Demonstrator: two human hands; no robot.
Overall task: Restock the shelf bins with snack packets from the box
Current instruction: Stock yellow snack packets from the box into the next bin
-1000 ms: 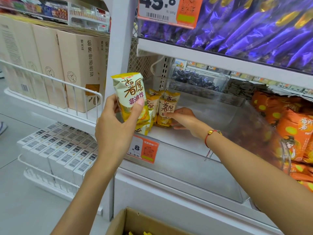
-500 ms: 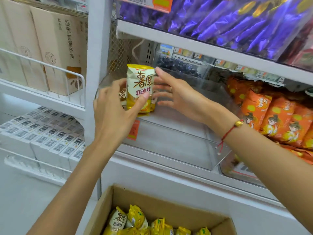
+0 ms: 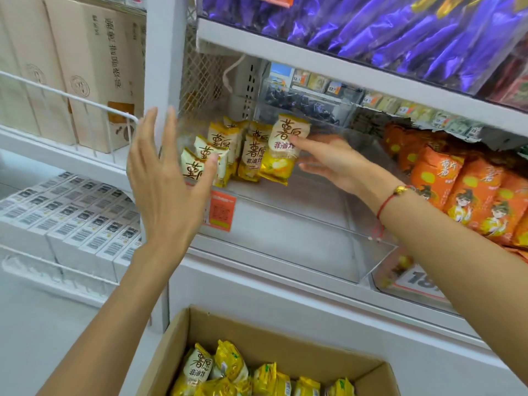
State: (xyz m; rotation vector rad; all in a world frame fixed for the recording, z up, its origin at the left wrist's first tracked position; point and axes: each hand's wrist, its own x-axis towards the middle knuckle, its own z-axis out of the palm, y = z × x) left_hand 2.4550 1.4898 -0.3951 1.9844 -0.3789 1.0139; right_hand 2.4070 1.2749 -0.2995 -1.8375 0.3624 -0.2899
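Snack packets (image 3: 225, 151), yellow and white, stand in a cluster at the back left of the clear shelf bin (image 3: 300, 241) in the middle of the frame. The right hand (image 3: 328, 161) reaches into the bin, its fingers (image 3: 297, 142) holding the rightmost packet (image 3: 281, 151) upright against the others. The left hand (image 3: 168, 181) hovers in front of the bin, fingers spread straight and holding nothing. More packets lie in the cardboard box (image 3: 285, 332) at the bottom center. Orange bags (image 3: 468, 190) fill the neighbouring bin at right.
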